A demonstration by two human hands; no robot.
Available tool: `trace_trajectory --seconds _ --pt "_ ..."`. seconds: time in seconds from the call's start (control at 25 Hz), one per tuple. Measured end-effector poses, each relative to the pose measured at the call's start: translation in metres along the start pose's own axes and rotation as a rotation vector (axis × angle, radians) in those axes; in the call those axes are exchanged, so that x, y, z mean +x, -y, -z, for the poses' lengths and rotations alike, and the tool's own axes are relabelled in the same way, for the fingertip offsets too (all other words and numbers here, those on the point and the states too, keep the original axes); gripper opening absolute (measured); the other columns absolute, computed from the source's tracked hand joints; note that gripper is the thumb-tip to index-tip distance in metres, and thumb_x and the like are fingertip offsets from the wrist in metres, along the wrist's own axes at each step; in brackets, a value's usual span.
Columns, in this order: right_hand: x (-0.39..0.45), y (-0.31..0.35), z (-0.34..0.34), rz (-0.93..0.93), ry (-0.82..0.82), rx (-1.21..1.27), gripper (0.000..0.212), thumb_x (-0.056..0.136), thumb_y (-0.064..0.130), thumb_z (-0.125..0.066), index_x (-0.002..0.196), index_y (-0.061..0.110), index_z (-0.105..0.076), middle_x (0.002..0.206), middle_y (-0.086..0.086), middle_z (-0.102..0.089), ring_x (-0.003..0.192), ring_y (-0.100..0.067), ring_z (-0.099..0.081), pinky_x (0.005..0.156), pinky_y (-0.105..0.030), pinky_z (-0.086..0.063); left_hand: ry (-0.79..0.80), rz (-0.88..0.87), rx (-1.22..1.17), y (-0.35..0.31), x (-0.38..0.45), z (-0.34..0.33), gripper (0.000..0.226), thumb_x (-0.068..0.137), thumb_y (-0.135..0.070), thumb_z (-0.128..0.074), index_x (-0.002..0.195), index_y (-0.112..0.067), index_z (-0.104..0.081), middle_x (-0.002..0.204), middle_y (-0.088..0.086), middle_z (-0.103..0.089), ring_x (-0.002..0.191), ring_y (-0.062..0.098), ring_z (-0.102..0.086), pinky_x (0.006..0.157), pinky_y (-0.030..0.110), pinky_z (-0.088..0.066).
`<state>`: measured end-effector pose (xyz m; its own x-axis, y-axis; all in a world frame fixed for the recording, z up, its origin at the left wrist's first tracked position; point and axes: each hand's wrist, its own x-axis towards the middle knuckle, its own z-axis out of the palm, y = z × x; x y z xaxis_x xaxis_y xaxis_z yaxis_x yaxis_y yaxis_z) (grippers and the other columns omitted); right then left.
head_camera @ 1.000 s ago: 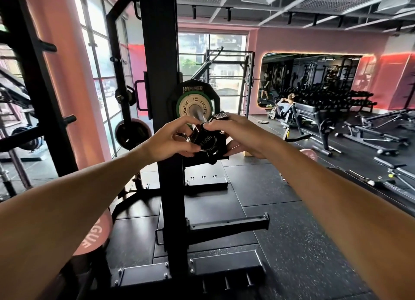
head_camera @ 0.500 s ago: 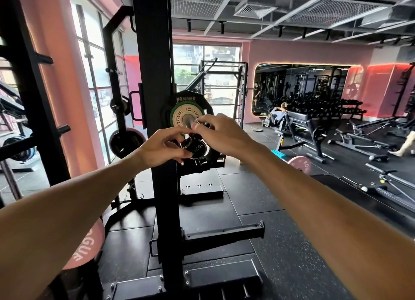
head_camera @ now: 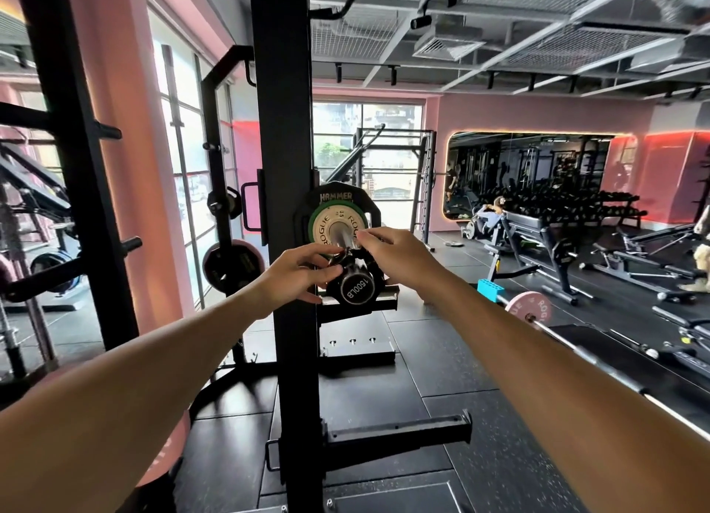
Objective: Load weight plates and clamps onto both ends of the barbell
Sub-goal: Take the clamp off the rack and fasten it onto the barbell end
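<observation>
While both arms reach past the rack upright [head_camera: 282,205], the left hand [head_camera: 297,268] and right hand [head_camera: 395,253] pinch a black clamp [head_camera: 342,257] on the barbell sleeve [head_camera: 344,237]. It sits just outside a green Rogue plate [head_camera: 319,226].

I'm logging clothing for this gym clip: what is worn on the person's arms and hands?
Nothing that shows. Both forearms are bare from the frame edge to the wrist, with no sleeves, watch or bands in view. The left hand and right hand wear no gloves or rings.

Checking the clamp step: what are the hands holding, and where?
Both the left hand and right hand grip the black clamp by its sides, on the barbell sleeve.
</observation>
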<state>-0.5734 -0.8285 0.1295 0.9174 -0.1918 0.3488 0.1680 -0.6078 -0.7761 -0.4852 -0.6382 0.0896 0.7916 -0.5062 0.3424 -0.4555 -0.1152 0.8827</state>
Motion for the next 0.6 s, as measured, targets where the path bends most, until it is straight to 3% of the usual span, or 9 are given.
trace_trajectory --seconds 0.2,0.36,0.6 --pt "0.028 -0.01 -0.013 -0.025 -0.028 0.076 0.04 0.095 0.056 -0.05 0.12 0.031 -0.07 0.13 0.003 -0.065 0.12 -0.019 -0.057 0.106 -0.043 -0.046 -0.11 0.1 -0.045 0.018 0.033 0.004 0.025 0.085 -0.024 -0.08 0.099 -0.043 -0.075 0.1 0.002 -0.07 0.084 0.012 -0.074 0.069 0.033 -0.064" --pt "0.066 -0.021 -0.025 -0.035 0.005 0.08 0.043 0.096 0.056 -0.047 0.117 0.027 -0.071 0.124 -0.001 -0.068 0.117 -0.022 -0.06 0.104 -0.043 -0.046 -0.153 0.111 -0.09 0.043 0.068 0.01 0.026 0.086 -0.023 -0.079 0.109 -0.032 -0.071 0.099 0.003 -0.068 0.085 0.014 -0.074 0.074 0.036 -0.065" --pt "0.147 -0.041 -0.044 -0.035 0.016 0.092 0.029 0.096 0.051 -0.049 0.098 0.028 -0.066 0.096 0.006 -0.062 0.089 -0.014 -0.055 0.077 -0.032 -0.04 -0.156 0.115 -0.125 0.081 0.141 0.026 0.03 0.089 -0.017 -0.075 0.118 -0.021 -0.066 0.095 0.003 -0.063 0.074 0.012 -0.072 0.077 0.04 -0.064"
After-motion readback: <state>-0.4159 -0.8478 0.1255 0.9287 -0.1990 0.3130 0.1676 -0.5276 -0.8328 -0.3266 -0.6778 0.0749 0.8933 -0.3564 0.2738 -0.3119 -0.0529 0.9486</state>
